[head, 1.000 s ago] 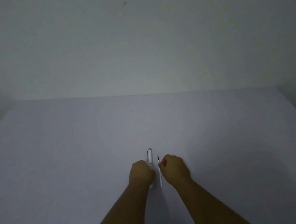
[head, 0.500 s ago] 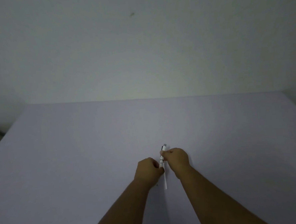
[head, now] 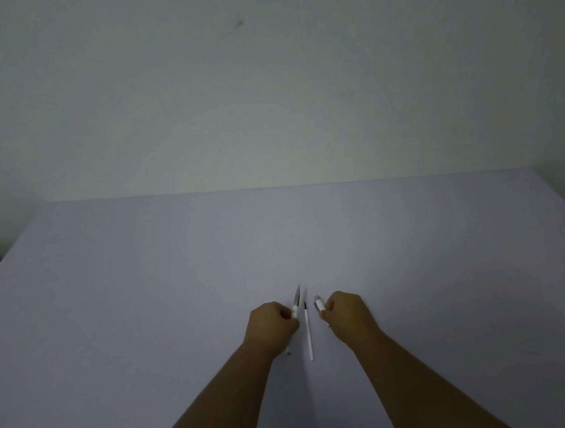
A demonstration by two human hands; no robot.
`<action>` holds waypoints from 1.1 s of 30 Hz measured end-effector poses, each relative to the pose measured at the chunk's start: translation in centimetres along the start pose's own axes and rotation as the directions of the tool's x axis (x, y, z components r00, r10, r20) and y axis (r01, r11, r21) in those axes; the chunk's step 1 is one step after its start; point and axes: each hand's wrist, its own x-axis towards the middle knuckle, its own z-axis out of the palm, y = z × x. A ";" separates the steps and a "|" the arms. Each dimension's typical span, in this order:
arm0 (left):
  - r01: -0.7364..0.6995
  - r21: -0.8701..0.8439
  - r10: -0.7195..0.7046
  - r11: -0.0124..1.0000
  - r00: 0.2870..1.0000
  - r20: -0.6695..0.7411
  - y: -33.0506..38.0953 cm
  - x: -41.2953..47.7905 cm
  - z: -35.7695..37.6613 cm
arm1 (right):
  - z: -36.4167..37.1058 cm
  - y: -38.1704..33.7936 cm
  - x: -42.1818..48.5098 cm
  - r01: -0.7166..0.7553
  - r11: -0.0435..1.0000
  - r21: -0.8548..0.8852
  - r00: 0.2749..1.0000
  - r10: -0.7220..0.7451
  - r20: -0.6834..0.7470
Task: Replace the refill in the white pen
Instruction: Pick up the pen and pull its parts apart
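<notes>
Two hands: both are working low over the counter (head: 179, 286), bare forearms reaching in from the near edge.
Left hand: the left hand (head: 270, 323) is curling into a fist around the pen barrel (head: 296, 304), with the fingers closing tight on its lower part.
Pen barrel: the white and grey piece is sticking up out of the left fist, its tapered end pointing away from the person and leaning slightly right; a thin end is poking out beneath the fist, toward the near edge.
Right hand: the right hand (head: 346, 312) is pinching the pen cap piece (head: 318, 302), with the fingers closing on its near end.
Pen cap piece: short, white with a darker band, it is showing just past the right fingertips and being held apart from the barrel, so the white pen is sitting in two parts, one in each hand.
Refill: the refill (head: 309, 333), a thin white stick with a dark tip at its far end, is lying flat on the counter between the two hands, running away from the person, touched by neither hand.
Inside the barrel: whether anything is sitting in it I cannot tell; the light is dim and the piece is small.
Counter: a plain pale surface is carrying only the refill near the hands.
Wall: a bare grey-white wall (head: 267, 99) is rising behind the counter's far edge, with a small dark mark (head: 238, 24) high up.
</notes>
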 end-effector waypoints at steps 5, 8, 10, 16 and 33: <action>-0.009 -0.030 0.008 1.000 1.000 -0.028 0.0 -0.3 0.1 | 0.9 0.6 -0.3 0.034 0.999 -0.014 0.999 -0.034 -0.002; -0.017 -0.037 0.016 0.999 0.999 -0.031 -0.1 -0.5 0.2 | 1.1 0.7 -0.5 0.031 0.999 -0.014 0.999 -0.031 -0.011; -0.028 -0.026 0.027 0.999 0.999 -0.034 0.0 -0.8 0.0 | 1.0 0.7 -0.8 0.026 0.999 0.021 0.999 -0.025 -0.035; -0.095 0.055 0.099 0.994 0.991 -0.085 0.9 -1.8 -0.6 | -1.3 -1.8 -1.5 -0.042 0.892 0.451 0.995 0.076 -0.058; -0.276 -0.043 0.274 0.960 0.961 -0.046 2.2 -3.8 -4.2 | -4.5 -4.0 -3.4 -0.147 0.521 0.841 0.984 -0.012 0.179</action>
